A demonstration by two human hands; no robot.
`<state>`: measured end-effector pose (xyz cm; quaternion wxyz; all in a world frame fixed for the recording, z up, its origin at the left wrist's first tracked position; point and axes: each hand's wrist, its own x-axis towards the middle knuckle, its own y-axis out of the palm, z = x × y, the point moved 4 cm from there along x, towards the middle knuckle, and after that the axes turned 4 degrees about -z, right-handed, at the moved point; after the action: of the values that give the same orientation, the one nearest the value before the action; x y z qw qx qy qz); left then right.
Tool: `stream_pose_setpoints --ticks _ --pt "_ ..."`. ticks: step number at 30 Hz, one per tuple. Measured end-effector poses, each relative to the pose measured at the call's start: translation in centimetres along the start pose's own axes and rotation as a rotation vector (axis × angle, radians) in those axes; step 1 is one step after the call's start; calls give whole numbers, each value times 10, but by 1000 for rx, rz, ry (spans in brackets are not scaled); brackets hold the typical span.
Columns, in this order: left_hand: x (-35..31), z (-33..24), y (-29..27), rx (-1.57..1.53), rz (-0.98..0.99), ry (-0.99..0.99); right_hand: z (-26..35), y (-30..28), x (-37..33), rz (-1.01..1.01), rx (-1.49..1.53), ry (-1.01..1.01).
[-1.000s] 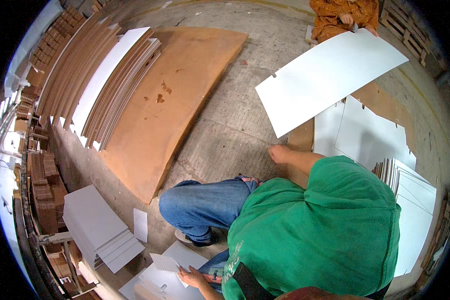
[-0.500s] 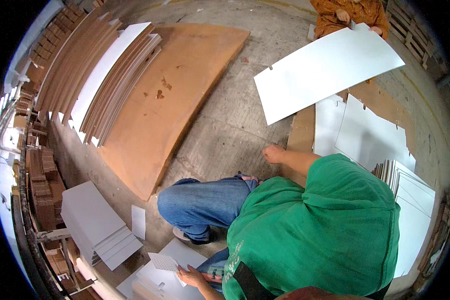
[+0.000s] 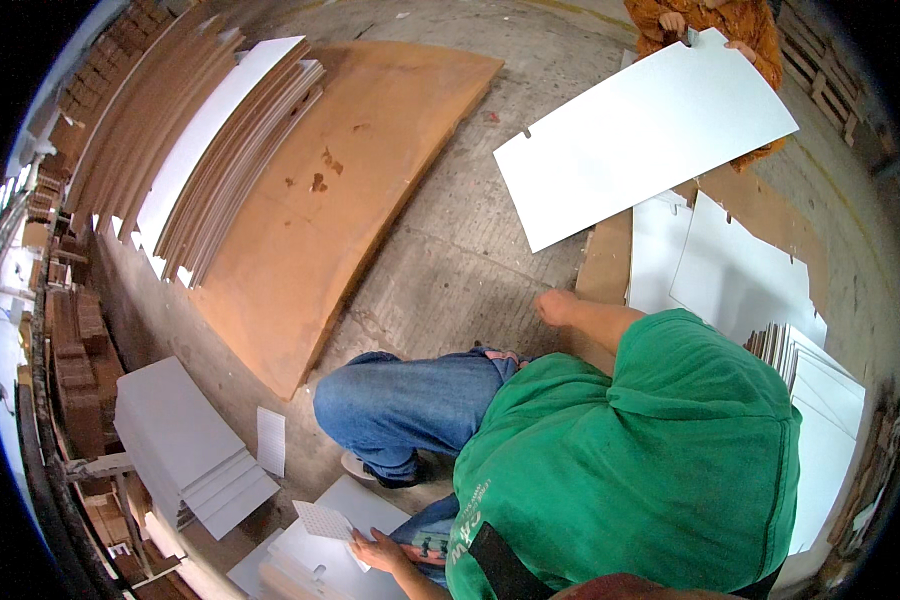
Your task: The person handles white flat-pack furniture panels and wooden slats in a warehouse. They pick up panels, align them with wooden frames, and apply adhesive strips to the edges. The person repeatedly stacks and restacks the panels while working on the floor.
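My left hand (image 3: 374, 551), low in the view, grips the edge of a white sheet (image 3: 322, 522) covered in rows of small marks. Under that sheet lies a stack of white boards (image 3: 355, 505), beside my leg. My right hand (image 3: 555, 306) is held out over the floor, fingers curled closed. What it holds, if anything, cannot be made out. Near it, to the right, white boards (image 3: 735, 262) lie on brown cardboard (image 3: 602, 262). Across from me, a person in an orange-brown patterned top (image 3: 660, 28) holds a large white notched board (image 3: 650, 140) with both hands.
A big brown sheet (image 3: 370, 190) lies on the concrete floor, with stacked brown and white panels (image 3: 220, 150) at its far left. Grey-white boards (image 3: 185, 440) and another marked sheet (image 3: 271, 441) lie at the left. More white boards (image 3: 830, 420) are stacked behind me at the right.
The other person's white board has shifted slightly left, and their hands have moved along its edge. My right hand has shifted slightly right; my left hand stays on the marked sheet.
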<state>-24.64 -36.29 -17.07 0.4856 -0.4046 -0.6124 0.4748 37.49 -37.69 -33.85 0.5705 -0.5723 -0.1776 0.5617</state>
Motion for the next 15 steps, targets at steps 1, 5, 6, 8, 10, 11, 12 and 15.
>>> stream_pose_setpoints --ticks 1,5,6,8,10,11,12,15 --pt "1 1 1 4 6 -4 0 3 2 4 0 0" --pt "0 6 1 -10 -4 -27 9 12 11 63 -13 -33" --pt "0 5 1 -18 -14 -17 7 17 15 59 -30 -39" --pt "2 1 8 -31 -19 7 -7 30 21 48 -70 -38" --pt "1 6 7 -5 -35 4 5 27 23 49 -42 -36" --pt "1 8 6 2 -31 -22 11 25 23 49 -29 -33" --pt "1 7 3 7 -24 -49 17 18 21 49 -21 -61" --pt "-2 7 3 6 -43 -28 29 1 10 48 -6 -102"
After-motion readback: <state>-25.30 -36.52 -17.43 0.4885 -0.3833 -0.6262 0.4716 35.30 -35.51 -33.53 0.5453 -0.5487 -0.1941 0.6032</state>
